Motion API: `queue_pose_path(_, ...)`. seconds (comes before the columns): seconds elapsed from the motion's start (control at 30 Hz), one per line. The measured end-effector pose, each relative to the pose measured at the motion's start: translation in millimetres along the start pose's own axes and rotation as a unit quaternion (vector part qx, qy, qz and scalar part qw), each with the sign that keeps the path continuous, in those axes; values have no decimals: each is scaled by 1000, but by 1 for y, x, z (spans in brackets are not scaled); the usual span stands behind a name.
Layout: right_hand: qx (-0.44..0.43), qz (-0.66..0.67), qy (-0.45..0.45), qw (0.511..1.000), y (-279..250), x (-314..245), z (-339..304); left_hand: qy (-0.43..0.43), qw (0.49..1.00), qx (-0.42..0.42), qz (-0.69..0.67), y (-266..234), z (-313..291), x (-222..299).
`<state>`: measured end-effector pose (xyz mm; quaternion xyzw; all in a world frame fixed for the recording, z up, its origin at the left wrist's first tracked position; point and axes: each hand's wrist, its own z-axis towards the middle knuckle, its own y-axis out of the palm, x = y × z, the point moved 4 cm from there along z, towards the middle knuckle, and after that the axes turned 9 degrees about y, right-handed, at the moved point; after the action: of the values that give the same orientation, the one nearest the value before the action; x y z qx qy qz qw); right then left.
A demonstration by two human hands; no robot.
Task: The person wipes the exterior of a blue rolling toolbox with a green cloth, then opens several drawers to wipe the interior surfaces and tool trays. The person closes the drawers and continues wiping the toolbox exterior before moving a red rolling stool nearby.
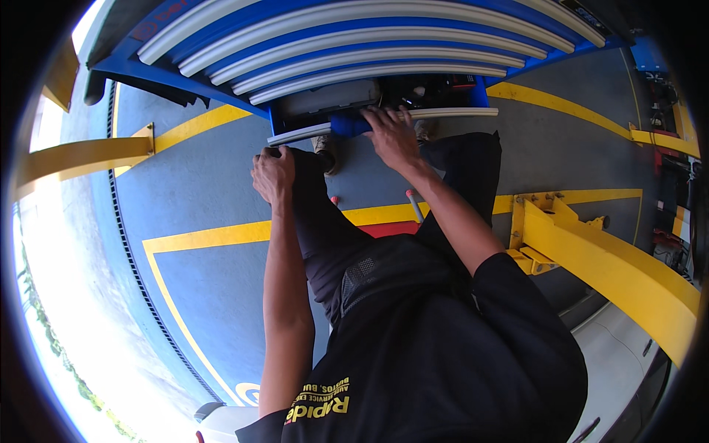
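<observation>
Fingers of the right hand (394, 138), bent and slightly spread, lie over the front edge of the open drawer (458, 113); whether they clamp it I cannot tell. Just left of them, a blue cloth-like item (350, 125) covers that edge, left of its middle. Inside, a grey flat case (334, 96) lies toward the drawer's left side. The left hand (274, 176) rests at the left knee (309, 173), near the front edge's left corner, fingers curled close together. Around the drawer stands the blue cabinet (369, 35); well apart, at right, extends a yellow beam (613, 252).
</observation>
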<state>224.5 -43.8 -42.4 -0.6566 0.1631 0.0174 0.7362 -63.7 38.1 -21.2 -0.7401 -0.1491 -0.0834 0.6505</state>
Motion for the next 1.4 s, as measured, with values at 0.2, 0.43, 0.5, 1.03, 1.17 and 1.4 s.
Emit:
queue_pose_path(0.2, 46, -226, 140, 963, -66, 141, -30, -6, 1000, -3, -12, -3, -5, -5)
queue_pose_path(0.43, 24, -103, 177, 979, -65, 170, -29, -18, 997, 52, -47, -5, -6, 3)
queue_pose_path(0.5, 53, -92, 107, 989, -46, 133, -25, 55, 991, 116, -37, -4, -7, 7)
queue_pose_path(1.03, 43, -146, 93, 984, -52, 170, -29, 273, 960, 59, -17, 1, -10, 24)
queue_pose_path(1.17, 59, -215, 159, 962, -53, 225, -36, 273, 960, 62, -16, 2, -10, 33)
queue_pose_path(1.4, 57, -138, 212, 966, 1, 89, -19, 260, 963, 65, -6, 5, -5, 36)
